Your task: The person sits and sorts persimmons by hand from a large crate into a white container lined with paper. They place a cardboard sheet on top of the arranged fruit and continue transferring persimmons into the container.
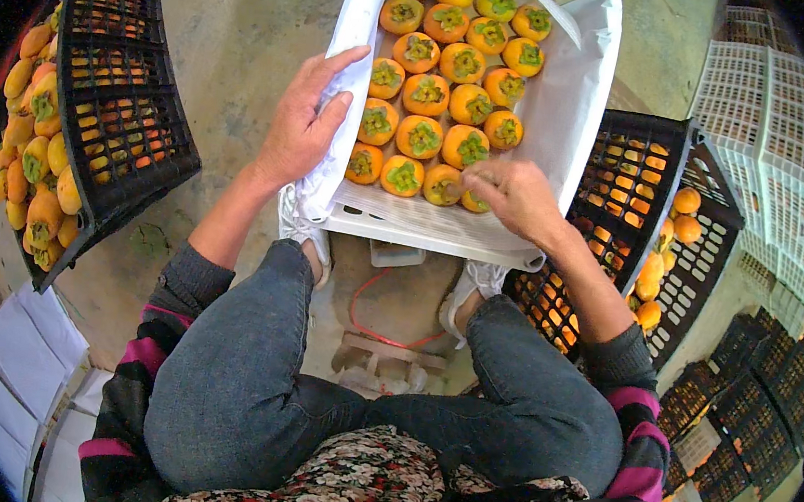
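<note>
A white plastic crate [440,236], lined with white sheeting, stands before me with a layer of orange persimmons [426,94] in rows, their green calyxes facing up. My left hand [307,115] rests on the liner over the crate's left edge, its fingers apart and nothing visible in it. At the near right corner of the layer, my right hand [512,195] has its bent fingers on a persimmon [476,201], which is partly hidden beneath them. Whether the fingers grip that fruit is not clear.
Black plastic crates of persimmons stand at my left [123,93] and right [625,200]. White crates [760,155] are stacked farther right, with more black crates [758,401] below them. White sheets [28,360] lie at lower left. A red cord [355,312] runs between my feet.
</note>
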Demonstrator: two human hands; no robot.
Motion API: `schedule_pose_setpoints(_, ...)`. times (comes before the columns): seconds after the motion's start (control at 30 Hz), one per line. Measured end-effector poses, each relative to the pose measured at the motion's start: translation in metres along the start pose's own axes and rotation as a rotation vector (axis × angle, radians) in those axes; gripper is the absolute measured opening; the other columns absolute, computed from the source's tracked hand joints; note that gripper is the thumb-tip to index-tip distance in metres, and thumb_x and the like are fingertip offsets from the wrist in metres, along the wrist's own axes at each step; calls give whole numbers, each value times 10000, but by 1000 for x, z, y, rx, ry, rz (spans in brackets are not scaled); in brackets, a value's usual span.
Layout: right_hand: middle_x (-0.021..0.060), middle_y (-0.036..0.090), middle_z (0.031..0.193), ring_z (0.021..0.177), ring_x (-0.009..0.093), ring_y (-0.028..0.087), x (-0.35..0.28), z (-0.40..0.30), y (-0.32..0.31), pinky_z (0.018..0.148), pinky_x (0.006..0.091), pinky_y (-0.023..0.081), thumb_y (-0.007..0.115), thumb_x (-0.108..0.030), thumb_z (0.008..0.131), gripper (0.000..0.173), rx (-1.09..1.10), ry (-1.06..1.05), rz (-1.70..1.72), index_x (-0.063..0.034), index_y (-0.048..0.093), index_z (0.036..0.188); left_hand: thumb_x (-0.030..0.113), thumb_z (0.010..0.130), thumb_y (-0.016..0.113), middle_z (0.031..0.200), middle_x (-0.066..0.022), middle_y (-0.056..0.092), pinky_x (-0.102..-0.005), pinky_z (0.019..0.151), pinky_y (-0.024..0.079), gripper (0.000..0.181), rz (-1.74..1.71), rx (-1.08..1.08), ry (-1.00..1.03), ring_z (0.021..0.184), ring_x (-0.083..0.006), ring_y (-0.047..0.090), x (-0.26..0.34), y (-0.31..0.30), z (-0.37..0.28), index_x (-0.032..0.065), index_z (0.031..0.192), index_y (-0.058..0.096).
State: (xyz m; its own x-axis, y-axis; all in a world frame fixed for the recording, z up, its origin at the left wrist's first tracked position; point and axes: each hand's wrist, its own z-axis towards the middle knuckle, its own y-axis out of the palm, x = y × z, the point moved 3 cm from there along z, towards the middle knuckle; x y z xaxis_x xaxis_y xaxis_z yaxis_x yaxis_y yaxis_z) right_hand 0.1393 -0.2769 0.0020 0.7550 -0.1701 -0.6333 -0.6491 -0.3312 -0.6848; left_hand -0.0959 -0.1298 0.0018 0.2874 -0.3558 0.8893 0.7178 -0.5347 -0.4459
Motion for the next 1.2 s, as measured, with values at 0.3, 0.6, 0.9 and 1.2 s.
schedule_pose_setpoints(0.3, 178, 647, 721, 681, 361, 629, 6, 3, -21, 644, 427, 498, 584, -230, 864, 215, 19, 167, -88, -49, 697, 837, 95, 860, 497, 1165, -155, 519, -350, 961, 392, 456, 25, 45, 32, 1075, -281, 516, 3, -2, -1, 117, 1315, 498)
schedule_pose_setpoints(0.6, 185, 641, 721, 714, 374, 637, 9, 3, -3, 646, 475, 513, 606, -279, 845, 246, -38, 147, -363, -57, 654, 753, 131, 869, 489, 1166, -140, 533, -344, 990, 351, 458, 43, 11, 34, 1101, -249, 499, 3, -2, 3, 77, 1323, 488)
schedule_pose_setpoints(0.9, 190, 633, 710, 721, 372, 632, 1, -4, 1, 656, 477, 502, 601, -254, 835, 229, -84, 79, -320, -49, 658, 749, 110, 862, 489, 1152, -140, 523, -331, 977, 357, 462, -2, -6, -45, 1088, -252, 502, 8, -4, 1, 75, 1322, 488)
schedule_pose_setpoints(1.2, 190, 643, 727, 685, 349, 641, -8, 9, -38, 636, 415, 497, 589, -210, 873, 216, 143, 78, -57, -28, 671, 954, 84, 861, 498, 1146, -155, 519, -345, 942, 393, 452, -15, 7, -29, 1050, -288, 515, 8, -5, 1, 102, 1312, 490)
